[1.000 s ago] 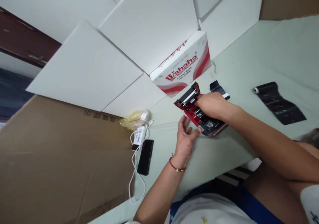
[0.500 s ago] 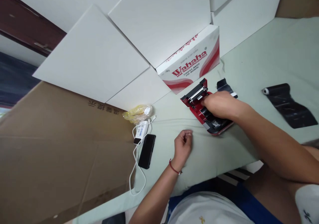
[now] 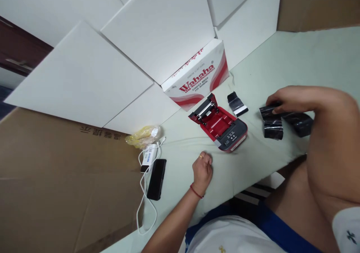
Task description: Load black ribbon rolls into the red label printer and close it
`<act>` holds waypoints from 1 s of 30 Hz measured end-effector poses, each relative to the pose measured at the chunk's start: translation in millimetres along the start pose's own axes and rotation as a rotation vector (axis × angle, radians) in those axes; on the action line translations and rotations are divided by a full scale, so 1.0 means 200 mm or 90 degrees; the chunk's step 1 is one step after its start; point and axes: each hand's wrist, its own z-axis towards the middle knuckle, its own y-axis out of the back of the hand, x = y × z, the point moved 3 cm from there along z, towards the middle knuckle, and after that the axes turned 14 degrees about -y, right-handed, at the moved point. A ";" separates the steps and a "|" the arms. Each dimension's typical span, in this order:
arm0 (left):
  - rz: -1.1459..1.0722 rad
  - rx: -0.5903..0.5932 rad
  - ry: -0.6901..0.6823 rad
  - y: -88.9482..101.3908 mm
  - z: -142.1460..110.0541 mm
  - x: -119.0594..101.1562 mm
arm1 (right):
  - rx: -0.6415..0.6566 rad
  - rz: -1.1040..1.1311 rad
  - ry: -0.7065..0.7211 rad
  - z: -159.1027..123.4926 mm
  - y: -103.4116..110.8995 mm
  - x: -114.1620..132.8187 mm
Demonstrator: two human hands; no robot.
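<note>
A red and black label printer (image 3: 218, 127) stands on the table with its lid raised and its red bay bare. To the right of it, my right hand (image 3: 292, 100) is closed on a glossy black ribbon (image 3: 272, 127), whose loose end hangs below the fingers. Under that hand and partly hidden lies another black ribbon (image 3: 302, 125). A short black ribbon piece with a white band (image 3: 237, 104) rests just behind the printer. My left hand (image 3: 203, 170) lies curled on the table in front of the printer, fingers folded with nothing in them.
Behind the printer leans a white and red Wahaha carton (image 3: 199, 78) against white panels (image 3: 160, 28). On the left are a black phone (image 3: 156, 180), a white cable (image 3: 137, 215), a white box (image 3: 149, 154) and a yellowish plastic bag (image 3: 143, 136). Brown cardboard (image 3: 70, 185) borders the table.
My right hand has left the printer's bay and moved right, carrying the black ribbon out of it. My left hand stays on the table, its fingers curled tighter. The camera view has shifted.
</note>
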 end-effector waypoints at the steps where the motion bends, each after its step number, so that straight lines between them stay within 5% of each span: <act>1: 0.020 0.022 0.005 -0.01 0.00 0.00 | 0.022 -0.010 -0.021 0.05 -0.04 -0.01; 4: 0.056 0.060 0.005 -0.02 0.00 -0.01 | -0.015 -0.011 -0.015 0.13 -0.10 0.06; 10: 0.069 0.057 -0.010 -0.01 0.01 -0.01 | 0.044 0.041 0.182 0.23 -0.22 0.25; 15: 0.061 0.051 -0.008 -0.01 0.01 -0.01 | -0.073 0.030 0.258 0.34 -0.30 0.29; 20: 0.065 0.057 -0.002 -0.01 0.01 -0.01 | -0.175 0.003 0.229 0.33 -0.33 0.36; 25: 0.071 0.055 -0.014 -0.01 0.01 -0.01 | -0.188 -0.040 0.140 0.33 -0.34 0.42; 30: 0.092 0.057 -0.020 -0.02 0.00 0.00 | -0.135 -0.061 0.154 0.22 -0.17 0.37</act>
